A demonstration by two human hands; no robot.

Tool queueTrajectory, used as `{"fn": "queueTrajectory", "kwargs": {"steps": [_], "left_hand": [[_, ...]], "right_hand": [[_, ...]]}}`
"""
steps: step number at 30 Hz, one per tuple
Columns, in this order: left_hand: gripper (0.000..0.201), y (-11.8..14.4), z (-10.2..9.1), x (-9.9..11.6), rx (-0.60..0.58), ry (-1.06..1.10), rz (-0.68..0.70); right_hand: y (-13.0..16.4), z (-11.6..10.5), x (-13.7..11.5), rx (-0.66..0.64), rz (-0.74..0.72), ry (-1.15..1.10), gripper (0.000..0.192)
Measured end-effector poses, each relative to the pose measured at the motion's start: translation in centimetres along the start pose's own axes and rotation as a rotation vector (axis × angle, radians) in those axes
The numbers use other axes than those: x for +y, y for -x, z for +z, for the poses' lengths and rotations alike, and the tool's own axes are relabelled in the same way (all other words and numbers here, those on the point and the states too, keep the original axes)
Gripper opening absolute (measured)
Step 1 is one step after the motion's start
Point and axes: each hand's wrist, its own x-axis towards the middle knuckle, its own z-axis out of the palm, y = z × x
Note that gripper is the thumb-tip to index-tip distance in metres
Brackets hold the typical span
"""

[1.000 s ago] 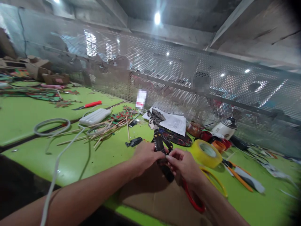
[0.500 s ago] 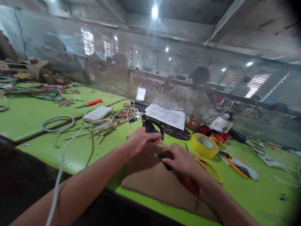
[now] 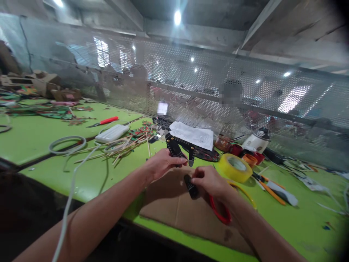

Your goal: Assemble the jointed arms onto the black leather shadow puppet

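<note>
My left hand [image 3: 163, 162] pinches a flat, black jointed piece [image 3: 176, 149] with gold-coloured studs and pale markings along its edges. One arm of that piece bends down at its right end, above a sheet of brown cardboard [image 3: 174, 207]. My right hand [image 3: 208, 182] is closed on a small black piece [image 3: 191, 188] with faint light marks, held just over the cardboard. A red loop handle [image 3: 221, 214] and a yellow loop handle [image 3: 245, 193], like those of scissors, show beside my right wrist; the wrist hides part of them.
A roll of yellow tape [image 3: 236, 167], orange-handled pliers [image 3: 272, 189] and paint jars [image 3: 223, 142] lie to the right. White paper [image 3: 192, 134] is at the back. Leftward are thin sticks [image 3: 120, 151], a white power strip [image 3: 112, 133], its cable and a red-handled knife [image 3: 109, 120]. Perforated mesh [image 3: 185, 87] stands behind.
My right hand has turned and shifted slightly, so more of the small black piece shows. The studded black piece in my left hand has tilted a little, its right arm now hanging lower.
</note>
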Motion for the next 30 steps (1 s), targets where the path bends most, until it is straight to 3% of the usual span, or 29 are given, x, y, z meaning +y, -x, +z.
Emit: {"fn": "queueTrajectory", "kwargs": {"steps": [5, 11, 14, 16, 19, 22, 26, 30], "left_hand": [[0.024, 0.6, 0.7, 0.2, -0.009, 0.042, 0.009], [0.027, 0.2, 0.6, -0.3, 0.116, 0.134, 0.005], [0.028, -0.4, 0.1, -0.6, 0.164, 0.157, -0.055], [0.028, -0.5, 0.0, -0.7, 0.162, 0.161, -0.08], [0.029, -0.3, 0.5, -0.6, 0.133, 0.161, -0.1], [0.03, 0.1, 1.1, -0.4, 0.042, 0.179, -0.109], [0.025, 0.4, 1.1, -0.4, -0.071, 0.171, -0.087], [0.02, 0.6, 0.6, -0.5, -0.13, 0.152, -0.042]], "right_hand": [[-0.4, -1.0, -0.3, 0.131, -0.101, -0.174, 0.012], [0.1, -1.8, -0.9, 0.354, -0.106, -0.202, 0.012], [1.2, -3.0, -1.8, 0.447, -0.154, -0.313, 0.028], [1.9, -3.3, -2.4, 0.433, -0.213, -0.293, 0.029], [2.1, -2.3, -2.7, 0.408, -0.309, -0.074, 0.019], [1.5, -1.0, -2.4, 0.448, -0.292, 0.081, 0.014], [1.2, -0.1, -2.3, 0.325, -0.138, -0.127, 0.011], [1.5, -0.2, -2.7, 0.277, -0.107, -0.264, 0.011]]}}
